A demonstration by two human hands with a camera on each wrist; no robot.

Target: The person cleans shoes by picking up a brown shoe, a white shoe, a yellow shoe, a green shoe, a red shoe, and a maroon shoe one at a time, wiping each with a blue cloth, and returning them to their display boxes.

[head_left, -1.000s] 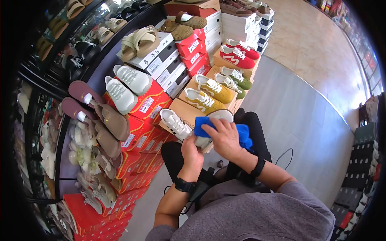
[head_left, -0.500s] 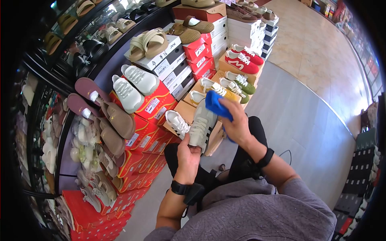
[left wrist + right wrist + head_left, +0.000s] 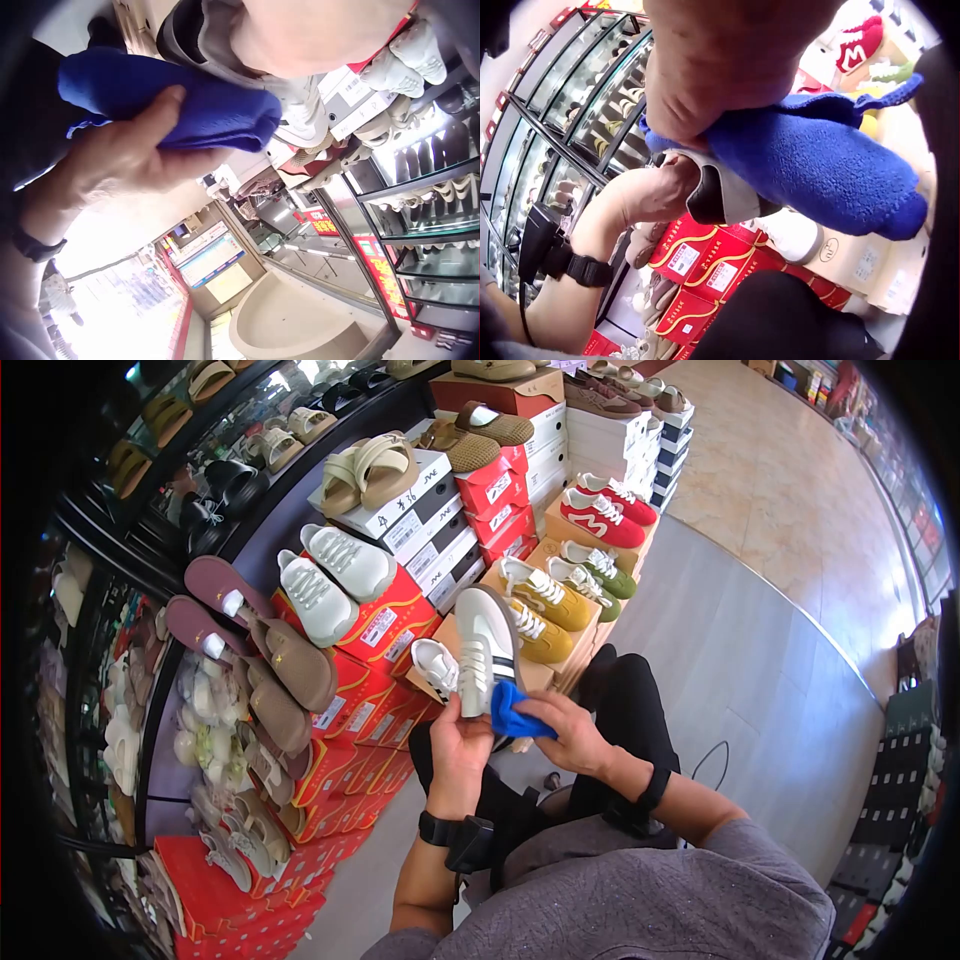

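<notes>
A white sneaker with dark stripes (image 3: 488,635) is held up by its heel end in the left hand (image 3: 460,752), toe pointing away from the body. The right hand (image 3: 572,732) grips a folded blue cloth (image 3: 513,712) against the side of the shoe near the heel. In the left wrist view the right hand (image 3: 127,154) pinches the cloth (image 3: 217,105), thumb on top. The right wrist view shows the cloth (image 3: 817,165) beside the heel opening, with the left hand (image 3: 649,193) at the heel. The other white sneaker (image 3: 436,665) rests on a box.
Yellow sneakers (image 3: 548,596), green sneakers (image 3: 600,568) and red sneakers (image 3: 610,510) stand on boxes ahead. White shoes (image 3: 345,560) sit on red boxes (image 3: 375,622) to the left, beside brown slippers (image 3: 290,660). Grey floor (image 3: 740,660) lies to the right.
The shoe has swung from beneath the cloth to upright, showing its striped side. The cloth in the right hand moved from the toe end down towards the heel.
</notes>
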